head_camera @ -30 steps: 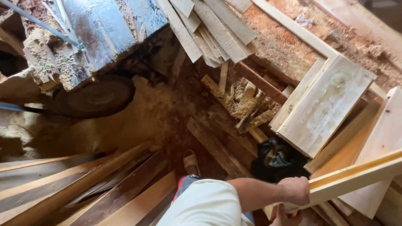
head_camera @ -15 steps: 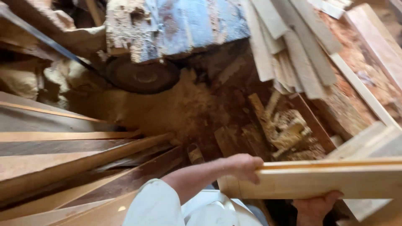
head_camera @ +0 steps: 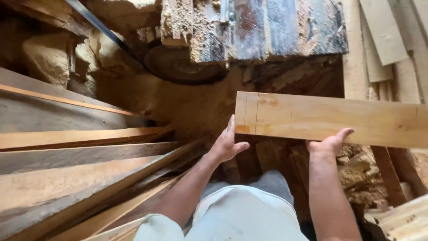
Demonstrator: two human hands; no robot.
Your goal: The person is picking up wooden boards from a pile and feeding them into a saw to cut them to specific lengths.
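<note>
Below the sawdust-caked saw table (head_camera: 267,29), a pale plank (head_camera: 330,119) held flat and level, running off the right edge – pencil lines across its near end. Left hand (head_camera: 226,143) at that end's lower corner, fingers straight and together, thumb spread, touching rather than clamped. Right hand (head_camera: 331,143) under the lower edge, fingers curled up beneath, thumb hooked over the face. Left of both – stacked rough boards (head_camera: 76,160); under the plank, sawdust floor (head_camera: 187,105) and a wood scrap heap (head_camera: 361,174)
</note>
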